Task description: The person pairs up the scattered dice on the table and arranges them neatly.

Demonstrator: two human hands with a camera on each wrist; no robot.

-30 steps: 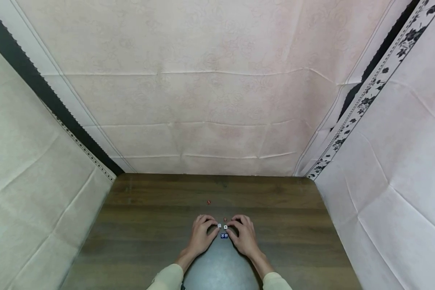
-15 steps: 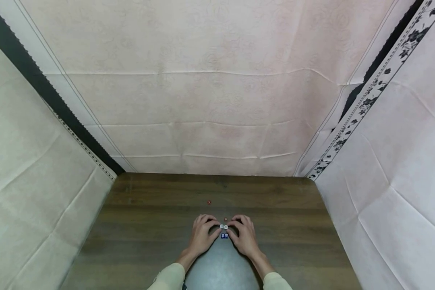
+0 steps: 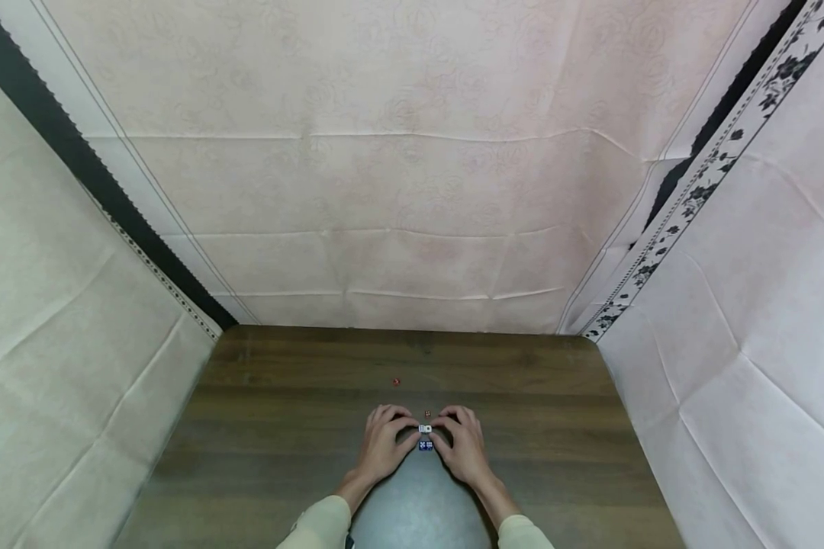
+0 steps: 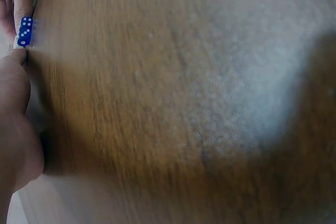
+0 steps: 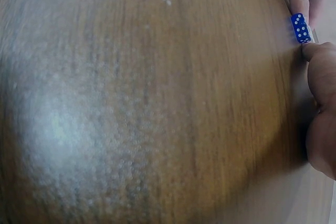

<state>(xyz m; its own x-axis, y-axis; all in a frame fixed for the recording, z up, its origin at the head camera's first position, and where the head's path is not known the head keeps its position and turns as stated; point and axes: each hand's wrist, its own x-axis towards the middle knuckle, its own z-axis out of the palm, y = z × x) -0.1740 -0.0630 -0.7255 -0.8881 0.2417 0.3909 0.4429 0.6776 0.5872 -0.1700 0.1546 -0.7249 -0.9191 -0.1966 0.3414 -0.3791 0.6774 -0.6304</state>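
— Pale fabric sheets hang on three sides around a dark brown wooden table, with a worn grey patch at its near edge. What sits between the hands?

— Small dice. Two blue plastic dice with white pips lie side by side on the near side, and white plastic dice sit just beyond them, touching or nearly so. Cannot tell whether the white ones rest on the blue pair or behind it.

— Left hand?

— Left hand lies on the table, knuckles up, fingers curled inward, tips meeting the cluster from the left. In the left wrist view its thumb presses at the end of a blue die. The grip reads as a pinch on the white dice, though the contact itself is too small to see clearly.

— And the right?

— Right hand mirrors it from the right, fingers curled, tips closing on the same cluster. In the right wrist view its thumb sits against the blue die and a finger reaches along the die's far side.

— Anything else on the surface?

— One small brown die just beyond the fingertips, between the two hands. One small red die farther out, well apart, slightly left of centre. Light-coloured sleeves cover both forearms at the near edge.
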